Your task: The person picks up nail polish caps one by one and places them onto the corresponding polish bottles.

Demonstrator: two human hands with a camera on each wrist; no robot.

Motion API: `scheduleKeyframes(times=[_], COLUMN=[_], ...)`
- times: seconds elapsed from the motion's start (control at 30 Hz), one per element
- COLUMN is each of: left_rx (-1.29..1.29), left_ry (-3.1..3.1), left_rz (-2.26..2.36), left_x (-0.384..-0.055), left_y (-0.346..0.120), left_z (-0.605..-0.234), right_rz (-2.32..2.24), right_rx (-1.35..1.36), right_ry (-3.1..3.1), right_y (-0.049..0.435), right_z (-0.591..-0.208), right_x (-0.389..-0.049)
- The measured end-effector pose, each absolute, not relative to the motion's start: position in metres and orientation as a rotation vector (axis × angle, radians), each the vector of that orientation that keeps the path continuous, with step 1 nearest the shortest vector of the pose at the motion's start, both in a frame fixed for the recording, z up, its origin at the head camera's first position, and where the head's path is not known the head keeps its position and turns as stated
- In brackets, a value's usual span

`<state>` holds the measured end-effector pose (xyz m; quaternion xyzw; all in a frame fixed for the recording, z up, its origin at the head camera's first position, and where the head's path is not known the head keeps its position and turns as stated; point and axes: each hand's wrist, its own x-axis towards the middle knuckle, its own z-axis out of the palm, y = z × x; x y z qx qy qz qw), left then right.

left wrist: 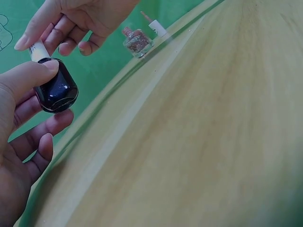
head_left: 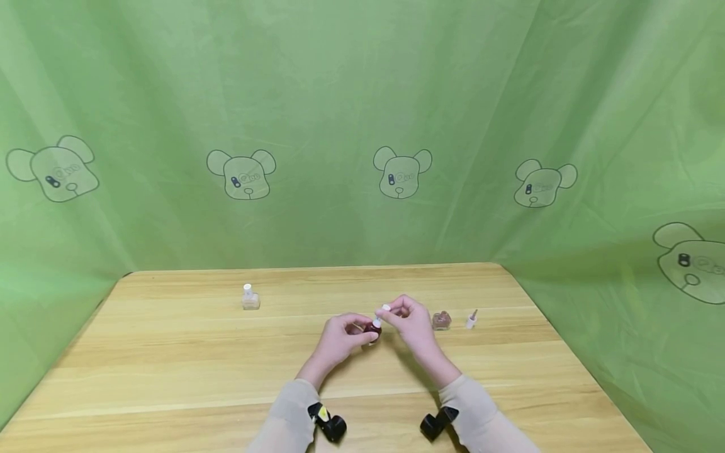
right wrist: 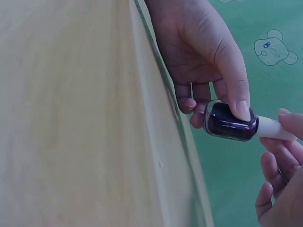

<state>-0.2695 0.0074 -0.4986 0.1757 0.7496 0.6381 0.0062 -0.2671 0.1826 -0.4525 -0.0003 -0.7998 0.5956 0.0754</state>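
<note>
A dark red nail polish bottle (left wrist: 57, 90) is gripped by my left hand (head_left: 338, 341), thumb on one face and fingers behind it. My right hand (head_left: 412, 324) pinches the bottle's white cap (right wrist: 272, 128) between thumb and fingers. The cap sits at the bottle's neck, in line with it, and the bottle tilts toward the right hand. Right of the right hand stands a pinkish glitter nail polish bottle (head_left: 441, 321) without a cap. Beside it, a white cap with its brush (head_left: 472, 319) stands brush upward on the table.
A clear nail polish bottle (head_left: 250, 299) with a white cap stands at the left rear of the wooden table (head_left: 170, 365). Green curtains (head_left: 328, 82) with bear-head drawings surround the table's back and sides. Each sleeve carries a black wrist camera (head_left: 330, 425).
</note>
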Motion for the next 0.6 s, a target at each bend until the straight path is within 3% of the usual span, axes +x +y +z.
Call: scheduleKeyframes(times=[0.33,0.6], left_rx=[0.595,0.557], left_ry=[2.403,2.399], left_rz=[2.011,2.036], left_x=[-0.2693,-0.2691], left_y=[0.0081,0.0074], left_z=[-0.4992,-0.4986], right_rz=[1.822,1.956], right_rx=[0.044,0.324], right_ry=[-2.339,-2.37], right_y=[0.1798,0.1857], right_z=[-0.4539,-0.4575], right_x=[-0.2637,-0.2689])
